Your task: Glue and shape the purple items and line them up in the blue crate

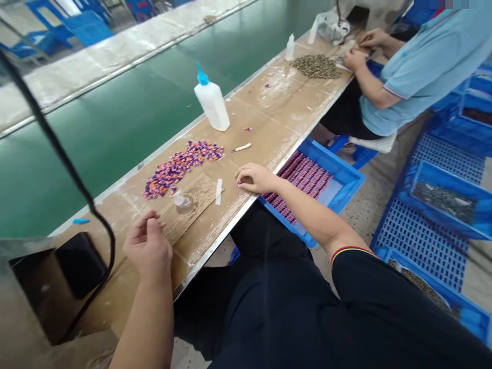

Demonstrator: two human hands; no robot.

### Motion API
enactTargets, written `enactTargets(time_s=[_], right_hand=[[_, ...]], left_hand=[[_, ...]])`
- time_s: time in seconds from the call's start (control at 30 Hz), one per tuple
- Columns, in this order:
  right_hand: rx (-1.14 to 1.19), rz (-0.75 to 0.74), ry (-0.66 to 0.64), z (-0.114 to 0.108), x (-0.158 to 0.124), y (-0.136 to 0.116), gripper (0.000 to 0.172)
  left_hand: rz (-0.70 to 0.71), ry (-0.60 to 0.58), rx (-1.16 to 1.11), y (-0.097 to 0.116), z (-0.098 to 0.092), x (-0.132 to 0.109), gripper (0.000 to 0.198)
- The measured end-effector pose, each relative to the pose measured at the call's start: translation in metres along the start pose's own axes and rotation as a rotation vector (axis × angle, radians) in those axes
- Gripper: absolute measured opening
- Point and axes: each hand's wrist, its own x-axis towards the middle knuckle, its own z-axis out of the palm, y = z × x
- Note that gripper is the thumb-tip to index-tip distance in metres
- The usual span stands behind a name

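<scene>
My left hand (pixel 149 243) is raised over the near-left part of the table, thumb and fingers pinched together; what they hold, if anything, is too small to make out. At the table's front edge my right hand (pixel 257 178) has its fingers curled, with a small purple piece (pixel 240 182) at the fingertips. Between my hands lies a brown cardboard sheet (pixel 196 202). On it stand a small clear round container (pixel 183 202) and a white strip (pixel 219 191). Behind the cardboard spreads a pile of small purple-and-orange pieces (pixel 179 166).
A white glue bottle (pixel 213 105) with a blue nozzle and a small white-handled knife (pixel 241 147) are farther along. A black phone (pixel 80 265) and a dark cable (pixel 79 182) lie left. Below the edge sits a blue crate (pixel 346 179). A co-worker (pixel 418 66) sits at right.
</scene>
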Motion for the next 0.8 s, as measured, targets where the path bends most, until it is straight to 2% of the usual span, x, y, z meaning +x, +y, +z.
enactTargets(time_s=[0.1,0.17,0.23,0.3,0.37,0.43,0.5,0.57,0.7,0.8], right_hand=[[0.171,0.112,0.172,-0.005,-0.026,0.005,0.016],[0.225,0.242,0.338,-0.019,-0.06,0.014,0.025],[0.148,0.436,0.488,-0.041,-0.105,0.028,0.028],[-0.018,0.697,0.515,-0.065,-0.151,0.041,0.027],[-0.213,0.967,0.383,-0.082,-0.19,0.05,0.029],[-0.357,1.117,0.124,-0.083,-0.215,0.052,0.036],[-0.392,1.134,-0.14,-0.066,-0.226,0.047,0.04],[-0.344,1.095,-0.315,-0.038,-0.225,0.038,0.037],[-0.267,1.074,-0.465,0.014,-0.215,0.024,0.026],[-0.26,1.072,-0.518,0.031,-0.211,0.024,0.037]], left_hand=[[-0.02,0.116,0.077,0.012,0.004,-0.004,0.033],[-0.012,0.106,0.112,0.022,0.008,-0.006,0.025],[0.01,0.084,0.119,0.029,0.011,-0.007,0.018],[0.046,0.082,0.103,0.032,0.013,-0.006,0.014],[0.084,0.094,0.079,0.031,0.014,-0.004,0.013],[0.107,0.103,0.078,0.028,0.014,-0.001,0.016],[0.094,0.1,0.131,0.027,0.016,0.001,0.018],[0.072,0.119,0.207,0.027,0.019,0.002,0.02],[0.058,0.145,0.252,0.031,0.026,0.0,0.022],[0.066,0.132,0.25,0.029,0.028,0.001,0.025]])
